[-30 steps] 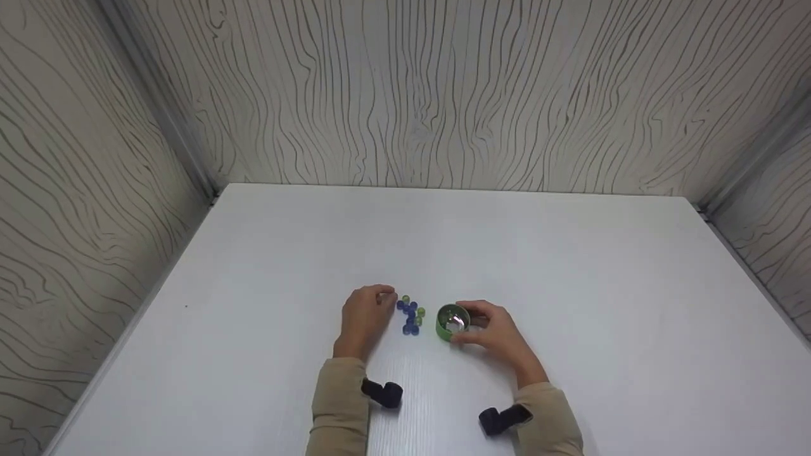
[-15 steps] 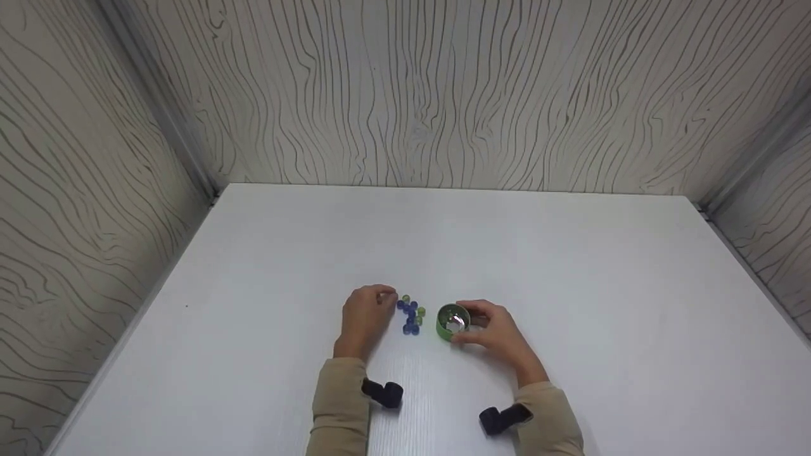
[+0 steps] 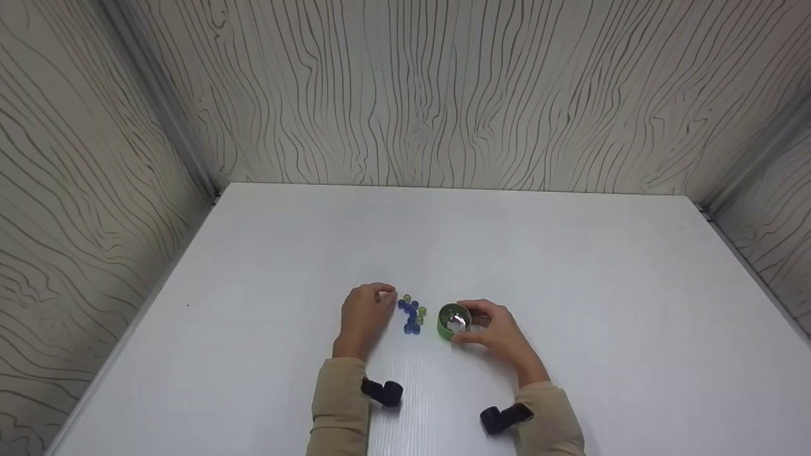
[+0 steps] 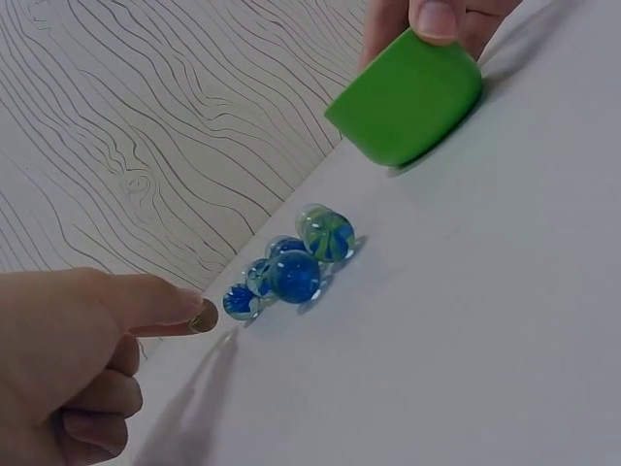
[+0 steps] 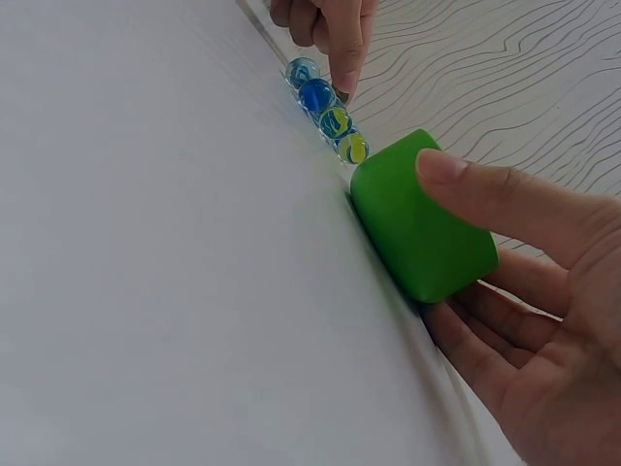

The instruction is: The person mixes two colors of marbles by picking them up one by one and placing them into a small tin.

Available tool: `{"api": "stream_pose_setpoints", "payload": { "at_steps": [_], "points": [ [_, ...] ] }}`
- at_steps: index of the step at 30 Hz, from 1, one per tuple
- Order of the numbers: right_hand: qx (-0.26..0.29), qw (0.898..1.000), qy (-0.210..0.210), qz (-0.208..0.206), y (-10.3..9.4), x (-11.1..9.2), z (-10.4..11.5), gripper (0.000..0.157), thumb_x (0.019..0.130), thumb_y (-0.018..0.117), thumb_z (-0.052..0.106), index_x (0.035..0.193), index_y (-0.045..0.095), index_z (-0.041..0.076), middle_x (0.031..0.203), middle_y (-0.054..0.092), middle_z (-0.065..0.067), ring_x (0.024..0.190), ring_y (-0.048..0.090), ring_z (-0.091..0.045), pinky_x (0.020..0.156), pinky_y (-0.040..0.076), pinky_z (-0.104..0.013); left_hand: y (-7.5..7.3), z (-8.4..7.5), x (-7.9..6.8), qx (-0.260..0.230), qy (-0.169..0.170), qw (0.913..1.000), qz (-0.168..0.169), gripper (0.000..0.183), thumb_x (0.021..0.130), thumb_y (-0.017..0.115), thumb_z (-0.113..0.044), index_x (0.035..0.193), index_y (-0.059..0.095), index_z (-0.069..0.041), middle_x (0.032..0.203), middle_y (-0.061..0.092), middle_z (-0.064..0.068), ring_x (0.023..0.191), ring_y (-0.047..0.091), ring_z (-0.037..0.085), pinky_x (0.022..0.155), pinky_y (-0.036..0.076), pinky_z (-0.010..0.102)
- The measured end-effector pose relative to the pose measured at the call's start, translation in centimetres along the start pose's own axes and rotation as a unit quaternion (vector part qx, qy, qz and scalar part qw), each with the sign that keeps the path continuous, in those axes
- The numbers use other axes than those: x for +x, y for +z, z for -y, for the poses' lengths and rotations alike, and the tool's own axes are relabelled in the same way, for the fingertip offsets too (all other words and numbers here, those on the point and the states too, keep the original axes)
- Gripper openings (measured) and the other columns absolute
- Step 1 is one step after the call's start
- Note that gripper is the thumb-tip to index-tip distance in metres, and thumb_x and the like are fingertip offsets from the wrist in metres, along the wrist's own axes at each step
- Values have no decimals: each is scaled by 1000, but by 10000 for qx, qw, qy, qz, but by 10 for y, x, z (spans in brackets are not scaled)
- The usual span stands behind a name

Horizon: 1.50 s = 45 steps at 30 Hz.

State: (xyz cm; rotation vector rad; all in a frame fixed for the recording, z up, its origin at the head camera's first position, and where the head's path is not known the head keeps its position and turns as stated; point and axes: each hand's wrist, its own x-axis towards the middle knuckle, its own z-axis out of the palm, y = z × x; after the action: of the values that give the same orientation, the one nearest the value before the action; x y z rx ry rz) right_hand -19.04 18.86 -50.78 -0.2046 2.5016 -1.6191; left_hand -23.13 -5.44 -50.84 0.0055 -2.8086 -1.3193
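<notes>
Several clear glass marbles (image 3: 412, 313) with blue and yellow-green swirls lie clustered on the white table between the two hands. At their left, my left hand (image 3: 365, 316) pinches a small round brownish thing (image 4: 205, 316) between thumb and forefinger, close beside the nearest marble; its kind is too small to tell. The other fingers of that hand are curled in. My right hand (image 3: 497, 329) grips a small green cup (image 5: 422, 218) from the right, thumb on the near side and fingers behind it. The cup stands on the table, mouth up, showing a shiny inside in the head view.
The white tabletop (image 3: 570, 266) reaches back to a wall (image 3: 418, 95) with a wood-grain pattern, and similar panels flank it. Black wrist cameras (image 3: 391, 394) are strapped over both tan sleeves (image 3: 341, 399).
</notes>
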Motion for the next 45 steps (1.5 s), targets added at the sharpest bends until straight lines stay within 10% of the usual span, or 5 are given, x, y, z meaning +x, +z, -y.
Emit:
{"api": "stream_pose_setpoints", "payload": {
  "at_steps": [13, 27, 45],
  "points": [
    [-15, 9999, 119, -5, 0, 0, 1, 67, 71, 84, 12, 128, 54, -6, 128, 59, -26, 120, 59, -39, 104, 46, -43, -1, -4, -1, -4, -244, 9997, 26, 19, 90, 64, -25, 101, 75, -14, 90, 70, 5, 83, 59, 18, 80, 49, 36],
    [-89, 9996, -266, 75, -2, 0, 1, 67, 72, 84, 13, 128, 54, -8, 127, 59, -28, 117, 61, -41, 100, 49, -39, -6, -7, -2, 170, 425, 9990, 10, 15, 86, 70, -22, 93, 76, -11, 70, 56, 1, 64, 42, 11, 59, 31, 22],
    [-85, 9999, -148, 14, 0, 0, -1, 67, 71, 84, 15, 127, 55, -7, 127, 59, -28, 119, 60, -41, 102, 48, -41, -14, -21, -9, 62, 599, 9982, -45, 16, 87, 70, -24, 95, 76, -12, 84, 69, 6, 73, 50, 13, 67, 40, 25]
  ]
}}
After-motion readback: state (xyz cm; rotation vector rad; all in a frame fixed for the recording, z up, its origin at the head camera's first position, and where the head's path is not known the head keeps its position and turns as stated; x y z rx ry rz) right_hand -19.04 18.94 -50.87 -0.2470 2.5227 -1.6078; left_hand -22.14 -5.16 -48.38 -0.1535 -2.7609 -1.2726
